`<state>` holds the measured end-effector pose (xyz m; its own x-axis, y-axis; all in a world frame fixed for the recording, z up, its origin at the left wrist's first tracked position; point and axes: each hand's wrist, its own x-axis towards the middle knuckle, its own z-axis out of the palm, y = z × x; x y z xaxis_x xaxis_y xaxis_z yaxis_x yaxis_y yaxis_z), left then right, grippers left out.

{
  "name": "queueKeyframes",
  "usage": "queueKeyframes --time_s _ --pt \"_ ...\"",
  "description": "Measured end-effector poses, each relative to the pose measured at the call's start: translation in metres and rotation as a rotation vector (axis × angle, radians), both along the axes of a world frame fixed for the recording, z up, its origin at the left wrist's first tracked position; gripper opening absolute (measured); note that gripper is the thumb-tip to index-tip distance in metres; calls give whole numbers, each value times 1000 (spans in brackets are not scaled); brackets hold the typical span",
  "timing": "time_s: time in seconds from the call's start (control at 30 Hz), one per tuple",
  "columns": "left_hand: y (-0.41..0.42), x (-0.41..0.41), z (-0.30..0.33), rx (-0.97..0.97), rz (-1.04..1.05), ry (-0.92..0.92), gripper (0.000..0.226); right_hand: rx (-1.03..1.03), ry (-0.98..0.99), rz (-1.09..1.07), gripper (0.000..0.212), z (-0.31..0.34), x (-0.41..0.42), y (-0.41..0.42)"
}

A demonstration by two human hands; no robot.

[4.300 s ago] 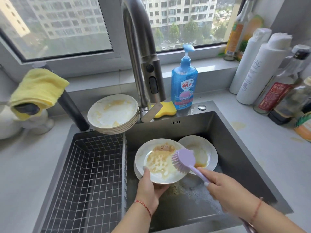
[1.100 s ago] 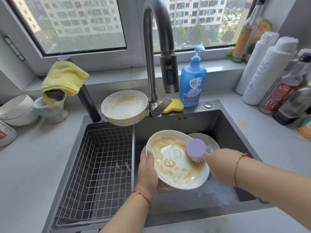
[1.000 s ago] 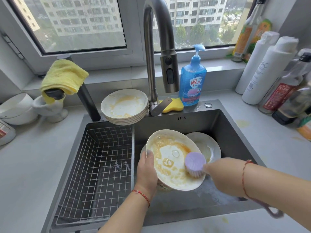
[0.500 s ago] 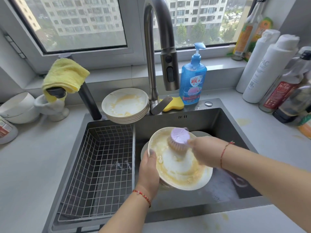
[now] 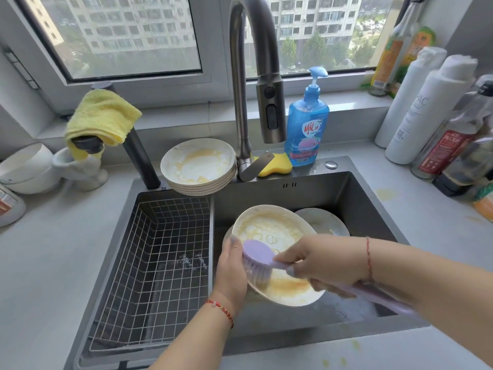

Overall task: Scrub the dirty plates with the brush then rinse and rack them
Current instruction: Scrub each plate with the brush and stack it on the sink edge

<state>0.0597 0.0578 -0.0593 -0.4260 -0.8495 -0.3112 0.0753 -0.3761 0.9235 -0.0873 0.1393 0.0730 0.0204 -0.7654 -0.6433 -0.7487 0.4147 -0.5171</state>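
My left hand (image 5: 231, 271) grips the left rim of a white plate (image 5: 269, 228) smeared with yellow-brown sauce, tilted over the dark sink (image 5: 346, 193). My right hand (image 5: 322, 260) grips the handle of a lilac brush (image 5: 257, 253), whose bristles press on the plate's lower left part. A second dirty plate (image 5: 324, 221) lies behind it in the sink, and another rim shows beneath the held plate. A stack of several dirty plates (image 5: 198, 166) sits on the sink's back edge. The white wire rack (image 5: 157, 263) fills the left basin and holds no plates.
The tall faucet (image 5: 250, 89) arches over the sink with its spray head above the plate. Blue soap bottle (image 5: 306, 126) and yellow sponge (image 5: 277, 164) stand behind. Bottles (image 5: 426, 110) crowd the right counter. A yellow cloth (image 5: 102, 118) hangs at left near white bowls (image 5: 26, 166).
The brush has swept from the plate's upper middle down to its lower left, close to my left thumb. The plate stays held in place; more sauce is smeared toward its lower edge.
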Motion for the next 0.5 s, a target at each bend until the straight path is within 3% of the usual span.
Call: queueKeyframes --time_s 0.07,0.13,0.23,0.4,0.5 --pt "1 0 -4 37 -47 14 85 -38 -60 -123 33 -4 1 -7" --pt "3 -1 -1 34 -92 2 76 -95 -25 -171 32 -12 -3 -16" --pt "2 -2 2 26 -74 -1 64 -212 327 1 36 -21 -15 -26" --pt "-1 -2 8 -82 19 16 33 46 754 235 45 -27 -24 -18" --pt "-5 -2 8 -171 47 -25 27 146 716 400 38 -30 -28 -5"
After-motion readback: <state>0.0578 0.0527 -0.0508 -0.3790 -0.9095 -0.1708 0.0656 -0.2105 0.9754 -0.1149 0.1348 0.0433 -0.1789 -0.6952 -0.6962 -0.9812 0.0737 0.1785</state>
